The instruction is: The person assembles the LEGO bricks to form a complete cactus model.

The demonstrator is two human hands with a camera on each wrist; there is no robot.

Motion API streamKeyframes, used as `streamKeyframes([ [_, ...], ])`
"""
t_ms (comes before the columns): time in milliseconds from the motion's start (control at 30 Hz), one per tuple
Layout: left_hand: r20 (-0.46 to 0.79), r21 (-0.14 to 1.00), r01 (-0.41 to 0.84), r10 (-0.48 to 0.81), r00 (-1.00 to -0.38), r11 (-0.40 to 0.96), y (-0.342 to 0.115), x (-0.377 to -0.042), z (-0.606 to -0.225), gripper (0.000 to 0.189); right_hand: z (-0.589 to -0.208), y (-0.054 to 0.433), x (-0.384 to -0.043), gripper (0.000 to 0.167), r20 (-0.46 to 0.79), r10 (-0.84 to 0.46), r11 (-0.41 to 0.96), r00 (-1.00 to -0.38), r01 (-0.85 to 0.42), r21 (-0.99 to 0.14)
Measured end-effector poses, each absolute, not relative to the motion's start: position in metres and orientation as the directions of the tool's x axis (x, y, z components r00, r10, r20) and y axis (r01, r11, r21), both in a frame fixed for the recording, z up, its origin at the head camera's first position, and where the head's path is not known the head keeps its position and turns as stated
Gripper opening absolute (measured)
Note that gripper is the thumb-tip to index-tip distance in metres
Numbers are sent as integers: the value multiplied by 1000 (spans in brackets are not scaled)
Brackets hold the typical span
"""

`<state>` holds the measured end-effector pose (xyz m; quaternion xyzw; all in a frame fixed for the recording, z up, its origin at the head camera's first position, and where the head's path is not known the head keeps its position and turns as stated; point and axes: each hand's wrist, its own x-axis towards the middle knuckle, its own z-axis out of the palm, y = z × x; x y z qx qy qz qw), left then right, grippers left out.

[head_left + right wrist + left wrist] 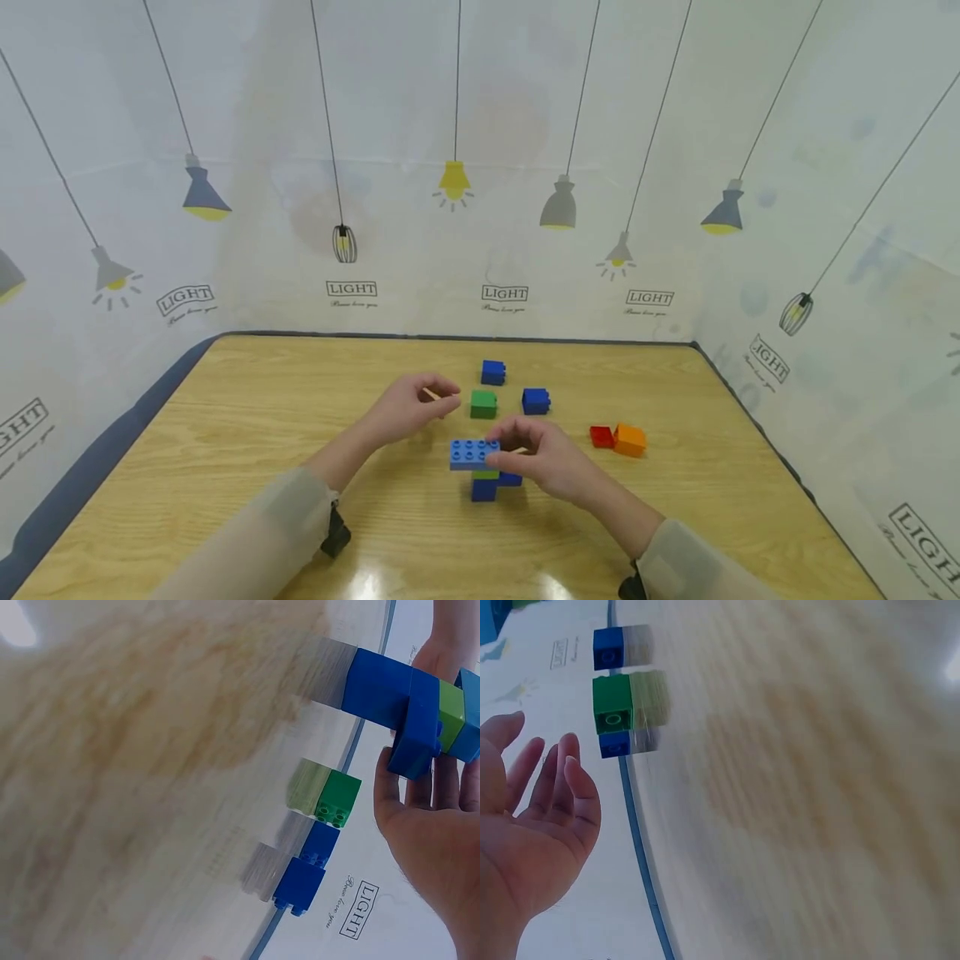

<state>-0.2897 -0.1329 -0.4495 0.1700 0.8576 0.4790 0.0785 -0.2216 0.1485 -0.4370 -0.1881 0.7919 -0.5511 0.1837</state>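
A small stack of building bricks stands on the table near the middle of the head view. Its top is a long light blue brick (467, 456), above a lime green brick (485, 474) and a dark blue base brick (483, 490). Another dark blue brick (417, 735) juts out sideways from under the lime one. My right hand (555, 458) pinches the right end of the light blue brick between thumb and fingers. To the stack's upper left, my left hand (408, 408) is held with bent, loose fingers and nothing in them. A green brick (483, 404) lies just right of its fingertips.
Behind the green brick sits one dark blue brick (492, 372), with a second dark blue brick (535, 402) to its right. Farther right, a flat red brick (602, 437) lies beside an orange brick (630, 440). Lamp-printed cloth (412, 308) walls the wooden table (262, 400).
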Motion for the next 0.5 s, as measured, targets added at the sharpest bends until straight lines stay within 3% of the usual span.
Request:
streamKeyframes([
  [500,-25,843,184,378,-926,505,-109,-327,-467,49,-438,148,-221,34,-85,-495,314,-865,-86,-946],
])
